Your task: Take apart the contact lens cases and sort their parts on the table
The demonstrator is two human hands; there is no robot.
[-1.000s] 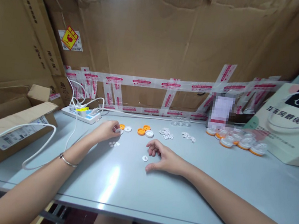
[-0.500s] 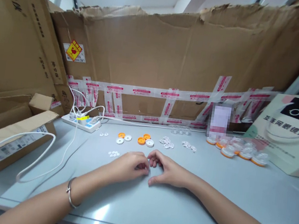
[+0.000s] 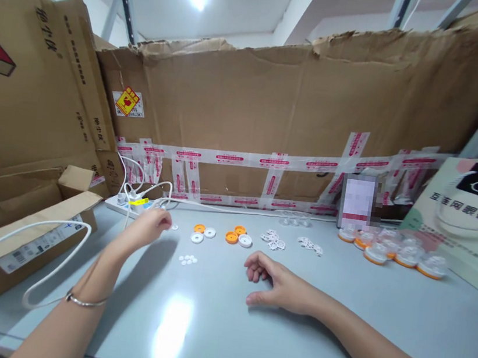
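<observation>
My left hand (image 3: pixel 147 230) is over the back left of the table with its fingers pinched together, beside a small white part (image 3: pixel 174 227). Whatever may be between the fingertips is hidden. My right hand (image 3: pixel 272 281) rests near the middle, thumb and curled fingers apart, nothing between them. Between and behind the hands lie several small white discs (image 3: pixel 188 260), white rings (image 3: pixel 209 232) and orange rings (image 3: pixel 199 229), a second group with an orange ring (image 3: pixel 232 237) and a white ring (image 3: pixel 245 241), and white cut-out pieces (image 3: pixel 273 240).
More white pieces (image 3: pixel 310 246) and clear plastic parts (image 3: pixel 294 220) lie farther right. Several orange-based clear domed items (image 3: pixel 388 248) stand before a paper bag (image 3: pixel 471 224). A power strip (image 3: pixel 116 203) with cables and an open cardboard box (image 3: pixel 50 236) are at left; large cardboard (image 3: pixel 241 97) walls the back.
My left hand has moved left and away from my right hand, to the small white parts near the power strip. My right hand stays near the middle. The camera view has tilted up a little.
</observation>
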